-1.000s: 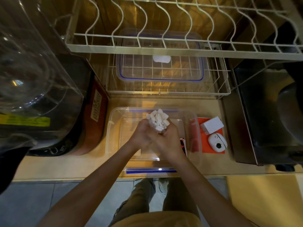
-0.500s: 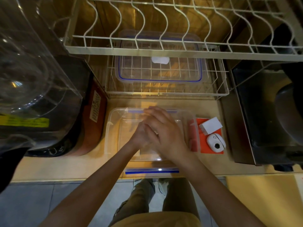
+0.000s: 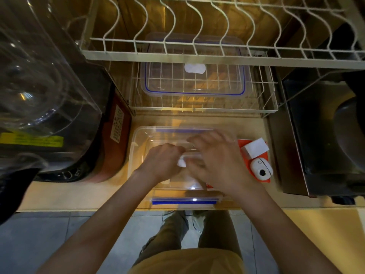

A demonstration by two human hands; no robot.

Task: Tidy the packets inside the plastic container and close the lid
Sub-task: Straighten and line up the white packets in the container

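Head view: inside the clear plastic container (image 3: pixel 136 155), the left hand (image 3: pixel 162 163) grips white packets (image 3: pixel 181 162); the blurred right hand (image 3: pixel 215 161) lies spread just beside them.

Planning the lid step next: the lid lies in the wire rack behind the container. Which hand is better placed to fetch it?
Probably the right hand: it lies flat and reaches nearer the lid, while the left hand grips white packets.

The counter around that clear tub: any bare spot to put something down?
Bare counter lies left of the plastic container, in front of the dark appliance. A thin strip runs between container and wire rack. Right is crowded: white box, round white device.
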